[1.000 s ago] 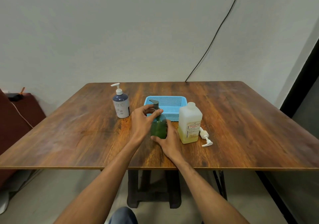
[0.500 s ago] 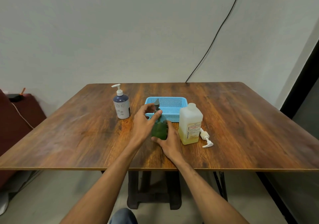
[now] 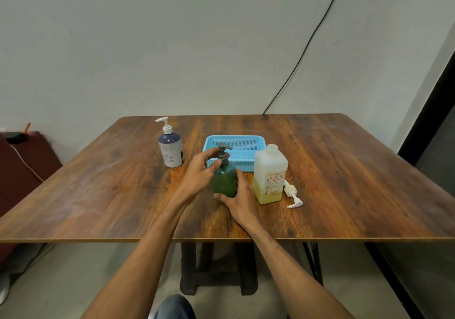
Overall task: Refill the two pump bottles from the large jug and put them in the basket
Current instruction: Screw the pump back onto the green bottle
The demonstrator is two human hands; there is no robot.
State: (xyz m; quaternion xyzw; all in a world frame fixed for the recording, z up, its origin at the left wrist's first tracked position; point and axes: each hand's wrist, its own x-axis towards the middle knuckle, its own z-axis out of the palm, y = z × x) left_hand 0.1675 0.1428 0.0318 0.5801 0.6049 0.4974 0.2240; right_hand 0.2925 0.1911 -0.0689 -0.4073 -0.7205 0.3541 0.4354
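A wooden table (image 3: 344,171) carries everything near its middle. The basket (image 3: 236,137) waits behind the uncapped jug (image 3: 269,176). The white bottle (image 3: 170,150) stands nearer the left edge. The right hand (image 3: 242,200) grips the green bottle (image 3: 224,182) steady while the left hand (image 3: 199,172) pinches its pump (image 3: 223,153), likely to turn it.

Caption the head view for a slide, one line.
Right hand holds the green pump bottle, left hand pinches its pump collar; jug and blue basket stand nearby.
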